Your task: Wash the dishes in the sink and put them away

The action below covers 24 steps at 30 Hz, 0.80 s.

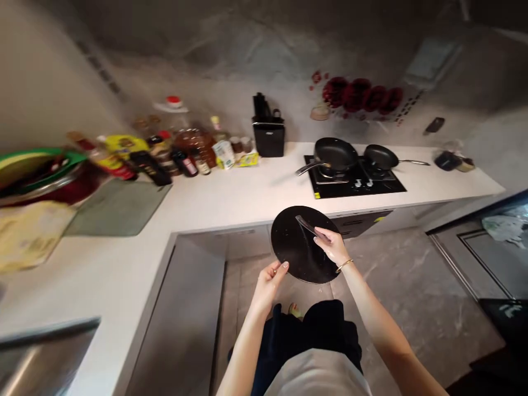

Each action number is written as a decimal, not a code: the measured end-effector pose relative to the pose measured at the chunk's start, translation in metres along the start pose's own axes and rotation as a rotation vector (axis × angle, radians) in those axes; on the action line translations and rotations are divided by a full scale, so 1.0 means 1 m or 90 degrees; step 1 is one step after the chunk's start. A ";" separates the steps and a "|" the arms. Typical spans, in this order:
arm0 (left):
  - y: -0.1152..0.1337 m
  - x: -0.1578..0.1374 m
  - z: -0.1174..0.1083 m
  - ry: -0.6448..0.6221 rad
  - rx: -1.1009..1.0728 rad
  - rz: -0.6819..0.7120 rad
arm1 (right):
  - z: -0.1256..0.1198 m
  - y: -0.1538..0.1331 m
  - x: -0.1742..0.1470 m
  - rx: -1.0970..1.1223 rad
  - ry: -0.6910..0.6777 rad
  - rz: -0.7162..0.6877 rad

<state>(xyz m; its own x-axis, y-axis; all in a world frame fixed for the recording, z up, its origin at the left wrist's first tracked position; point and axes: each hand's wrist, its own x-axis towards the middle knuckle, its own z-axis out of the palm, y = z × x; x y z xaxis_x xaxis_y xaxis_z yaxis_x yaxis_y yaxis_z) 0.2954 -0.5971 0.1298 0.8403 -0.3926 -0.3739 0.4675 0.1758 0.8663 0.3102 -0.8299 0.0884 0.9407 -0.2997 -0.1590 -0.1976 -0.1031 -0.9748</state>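
Observation:
A dark round pan lid (289,242) with droplets on its surface is held out in front of my body, over the floor just off the counter's edge. My right hand (333,246) is wrapped around the lid's long bar handle (304,224). At the near left rim, the thumb and fingers of my left hand (270,280) pinch the lid's edge. Two black frying pans, one deeper (335,154) and one smaller (380,158), sit on the stove (355,184) beyond the lid.
A white counter (223,195) runs along the wall and turns toward me at left. On it stand a knife block (269,137), several sauce bottles (193,148), a cutting board (119,209) and a green-rimmed basin (74,162). A sink (49,357) lies at lower left.

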 end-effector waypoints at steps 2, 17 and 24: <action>0.005 0.037 0.040 -0.049 0.016 -0.014 | -0.055 0.002 0.023 0.008 0.098 -0.006; 0.011 0.289 0.153 -0.173 0.178 -0.025 | -0.340 0.002 0.262 -0.205 0.468 0.027; 0.009 0.413 0.286 -0.254 0.264 0.066 | -0.425 0.001 0.375 -0.345 0.443 0.075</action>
<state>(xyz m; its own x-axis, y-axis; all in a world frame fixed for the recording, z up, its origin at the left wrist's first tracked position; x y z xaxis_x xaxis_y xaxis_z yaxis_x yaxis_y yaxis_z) 0.5682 -1.0153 0.0783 0.6703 -0.7159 -0.1953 0.1741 -0.1042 0.9792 0.5454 -1.3456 0.0942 0.5599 -0.8270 0.0495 -0.5515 -0.4166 -0.7227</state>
